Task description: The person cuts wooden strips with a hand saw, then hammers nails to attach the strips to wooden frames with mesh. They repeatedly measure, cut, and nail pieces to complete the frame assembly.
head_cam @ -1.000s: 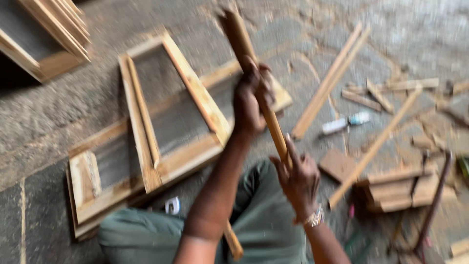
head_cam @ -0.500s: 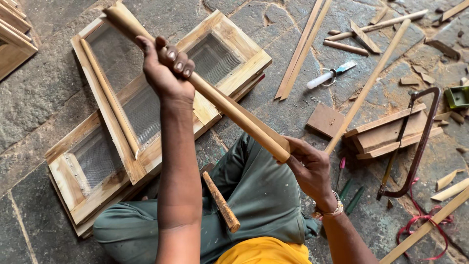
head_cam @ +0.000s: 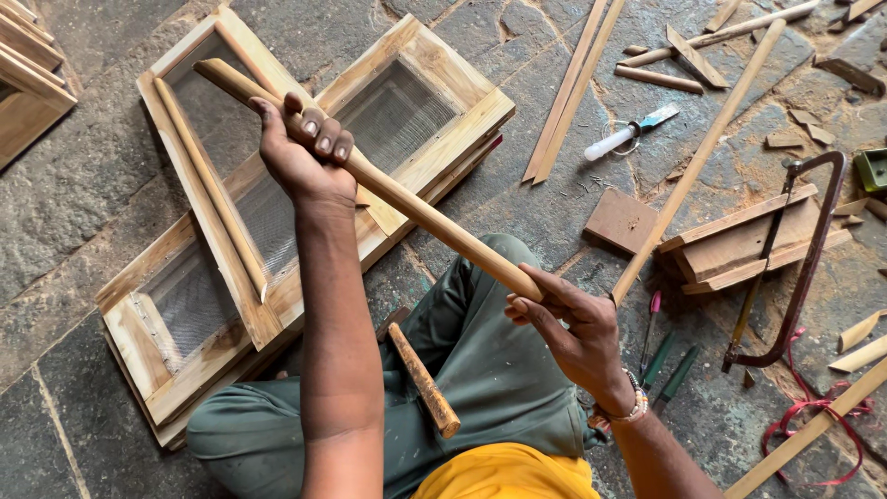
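Stick [head_cam: 388, 189] tilted flatter, hands [head_cam: 305, 152] gripping as before

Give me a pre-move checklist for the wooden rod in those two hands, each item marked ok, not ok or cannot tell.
1. Left hand closed around the wooden rod near its far end: ok.
2. Right hand on the rod's near end: ok, fingers wrapped loosely.
3. Rod off the mesh-panelled wooden frames below it: ok, held in the air above them.
4. Hammer handle out of the way: not ok, it lies on the lap under the arms.
5. Hacksaw apart from the hands: ok, it rests on the boards at the right.
6. Rod straight and uncracked: cannot tell.
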